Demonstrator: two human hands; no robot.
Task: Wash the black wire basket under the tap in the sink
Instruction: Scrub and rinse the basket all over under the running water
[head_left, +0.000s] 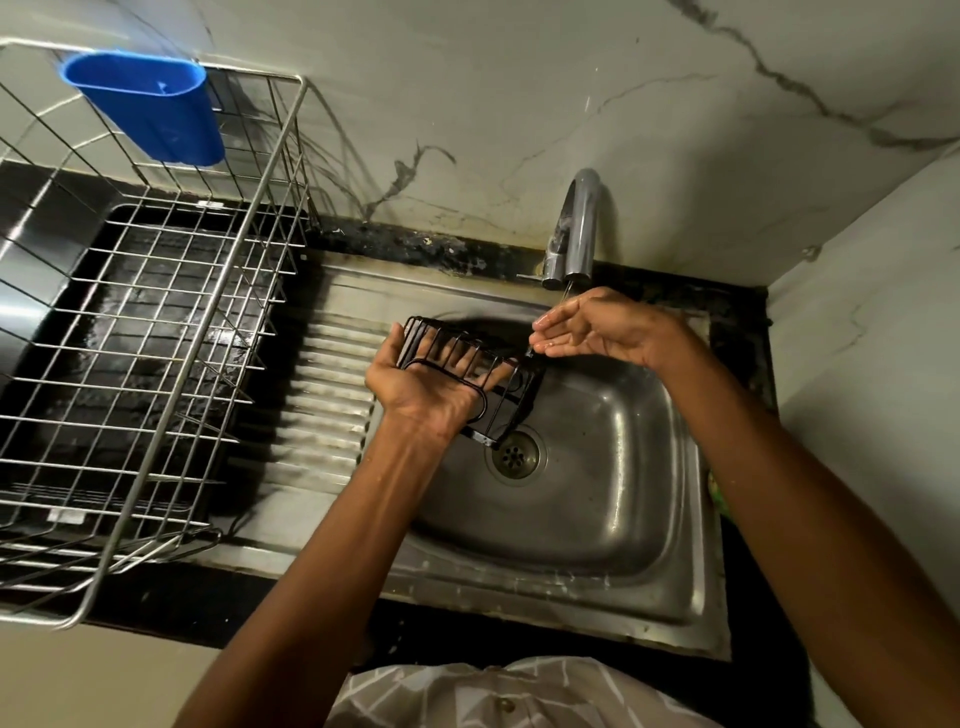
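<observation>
White marble wall (519, 78) with dark cracks stands behind a steel sink (597, 519) set in a black desk (182, 618). At the back of the sink, a shiny bent tap (579, 223) lets a thin stream of water fall.

Over the sink bowl, the left hand (426, 384) holds the black wire basket (467, 364). The palm faces up. The long fingers (488, 371) reach inside the basket and show through its bars, and the thumb lies along the basket's far left edge. The basket is tipped, with its low corner just above the round drain (516, 456). Its top right corner sits close to the water.

The right hand (597, 327) is right under the tap mouth. It is cupped loosely, with its fingers (550, 318) wet and nearly straight, and it holds nothing. Its fingertips are just beside the basket's top right corner; I cannot tell if they touch it.

To the left, the sink has a ridged draining part (322, 395). Further left, a big silver wire dish rack (156, 338) stands on the desk. A blue plastic cup holder (150, 106) hangs on the rack's back rail.

At the bottom, a grey patterned shirt (493, 696) with a button shows.
</observation>
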